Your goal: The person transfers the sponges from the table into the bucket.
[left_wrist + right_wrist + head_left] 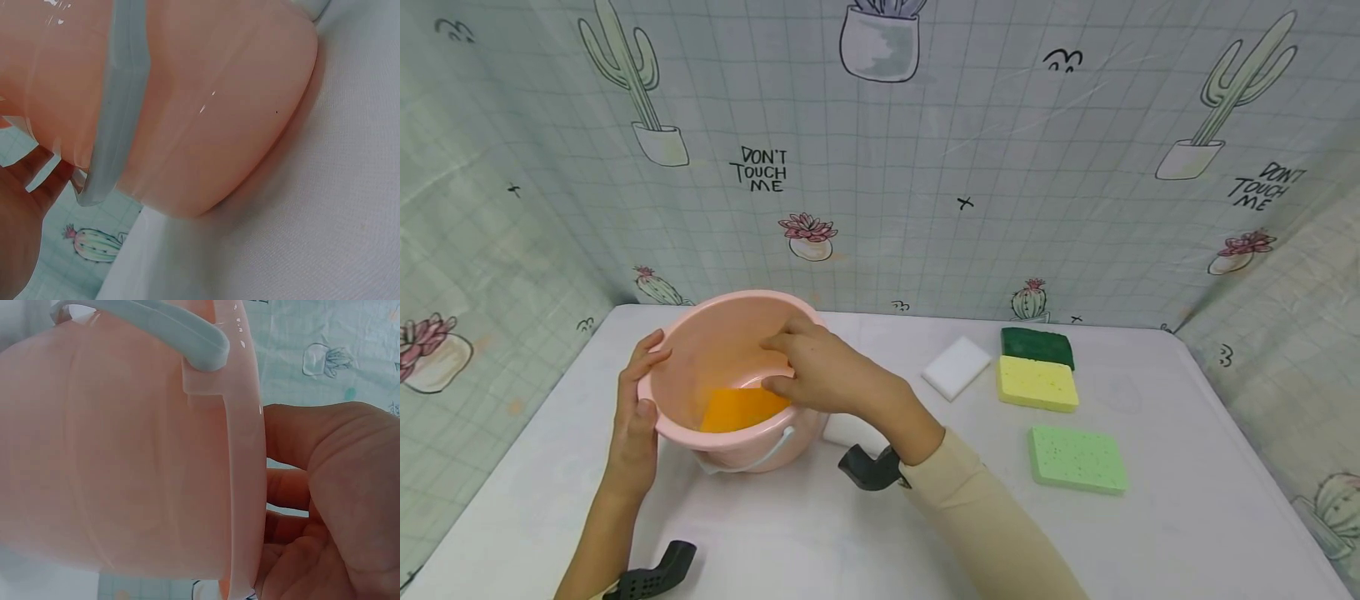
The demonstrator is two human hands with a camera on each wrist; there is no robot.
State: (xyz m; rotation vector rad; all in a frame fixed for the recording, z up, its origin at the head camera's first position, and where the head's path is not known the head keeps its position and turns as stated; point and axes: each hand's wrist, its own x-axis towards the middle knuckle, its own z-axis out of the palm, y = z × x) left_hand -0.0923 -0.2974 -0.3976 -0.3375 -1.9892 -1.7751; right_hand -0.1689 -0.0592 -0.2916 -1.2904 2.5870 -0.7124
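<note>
A pink bucket with a pale grey handle stands tilted at the left of the table. My left hand grips its rim on the left side, and in the left wrist view the fingers touch the bucket wall. An orange sponge-like block lies inside, partly hidden by the front rim. Over the bucket's mouth reaches my right hand, thumb and fingers spread apart close to the orange block. In the right wrist view, the rim hides the fingertips of that hand.
To the right lie a white sponge, a dark green scouring pad, a yellow sponge and a light green sponge. A white object beside the bucket is partly covered by my right arm. Printed cloth walls the table.
</note>
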